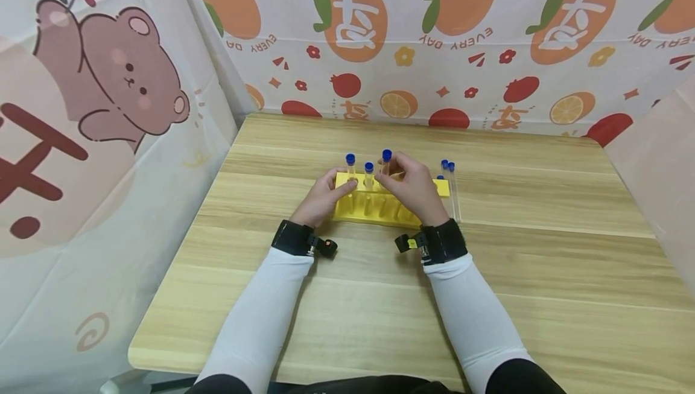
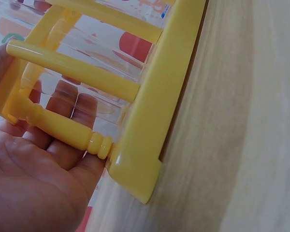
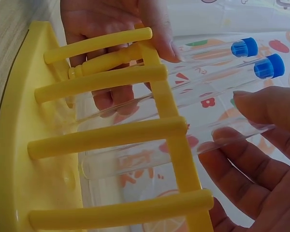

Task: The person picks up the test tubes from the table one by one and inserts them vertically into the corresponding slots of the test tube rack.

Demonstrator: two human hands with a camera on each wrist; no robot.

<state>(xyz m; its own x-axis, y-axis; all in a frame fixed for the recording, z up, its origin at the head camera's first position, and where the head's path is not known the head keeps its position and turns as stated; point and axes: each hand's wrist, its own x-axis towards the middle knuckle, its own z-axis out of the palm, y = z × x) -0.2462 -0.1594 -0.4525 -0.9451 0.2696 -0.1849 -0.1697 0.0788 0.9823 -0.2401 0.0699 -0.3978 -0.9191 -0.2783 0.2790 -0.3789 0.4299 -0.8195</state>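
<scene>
A yellow test tube rack (image 1: pixel 391 216) stands on the table. My left hand (image 1: pixel 320 198) grips its left end, the thumb on the top board and the fingers behind the turned end post (image 2: pixel 63 128). Two clear test tubes with blue caps, a left one (image 1: pixel 350 165) and a shorter-looking one (image 1: pixel 369 174), stand in the rack. With thumb and fingers my right hand (image 1: pixel 415 186) pinches a third blue-capped test tube (image 1: pixel 387 162). In the right wrist view this tube (image 3: pixel 116 164) passes through the top board, its lower end close to the base; its cap is hidden there.
More blue-capped test tubes (image 1: pixel 455 195) lie on the table just right of the rack, partly hidden behind it. The wooden table (image 1: pixel 358 315) meets a fruit-print cloth (image 1: pixel 402 80) at the back. A bear-print cloth (image 1: pixel 201 110) hangs at the left.
</scene>
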